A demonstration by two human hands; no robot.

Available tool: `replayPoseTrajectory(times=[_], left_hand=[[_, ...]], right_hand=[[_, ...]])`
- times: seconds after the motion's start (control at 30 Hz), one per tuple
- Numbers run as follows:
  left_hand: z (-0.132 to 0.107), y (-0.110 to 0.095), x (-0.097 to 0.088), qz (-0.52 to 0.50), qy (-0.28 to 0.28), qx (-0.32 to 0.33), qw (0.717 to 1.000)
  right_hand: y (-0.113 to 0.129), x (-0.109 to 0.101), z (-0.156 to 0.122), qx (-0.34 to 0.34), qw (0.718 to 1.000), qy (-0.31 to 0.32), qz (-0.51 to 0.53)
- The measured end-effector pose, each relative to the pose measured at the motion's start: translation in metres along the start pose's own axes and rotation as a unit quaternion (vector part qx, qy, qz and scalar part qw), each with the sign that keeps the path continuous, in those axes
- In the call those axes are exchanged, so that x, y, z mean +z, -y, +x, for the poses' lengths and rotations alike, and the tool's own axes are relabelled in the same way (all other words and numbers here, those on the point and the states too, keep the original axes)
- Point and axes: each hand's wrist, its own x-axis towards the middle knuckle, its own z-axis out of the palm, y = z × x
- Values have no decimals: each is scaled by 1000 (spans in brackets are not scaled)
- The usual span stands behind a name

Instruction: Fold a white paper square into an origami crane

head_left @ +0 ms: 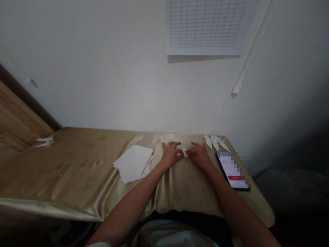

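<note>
A small folded piece of white paper (184, 152) is held between my two hands, just above or on the gold cloth. My left hand (171, 153) pinches its left side with thumb and forefinger, the other fingers stretched out. On the opposite side my right hand (199, 154) grips it the same way, its other fingers raised. The paper's exact shape is too small to make out. Left of my left hand lies a loose stack of white paper sheets (135, 161). Several folded white paper cranes (215, 142) sit beyond my right hand, near the table's back right corner.
A phone (232, 171) with a lit screen lies by the right edge. The gold-covered table (77, 164) meets a white wall (102, 68), where a printed grid sheet (205, 27) hangs. At the far left are a white object (45, 141) and wooden furniture (17, 120).
</note>
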Motion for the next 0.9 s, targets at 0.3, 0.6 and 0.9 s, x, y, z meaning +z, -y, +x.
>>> replayPoseTrajectory(times=[0.3, 0.6, 0.9], left_hand=[[-3, -3, -3, 22, 9, -6, 1000], [-2, -3, -7, 38, 11, -6, 999], [-1, -1, -6, 36, 6, 14, 999]], right_hand=[[4, -3, -2, -19, 999, -3, -30], [7, -2, -4, -52, 996, -10, -67], [7, -2, -5, -46, 997, -8, -68]])
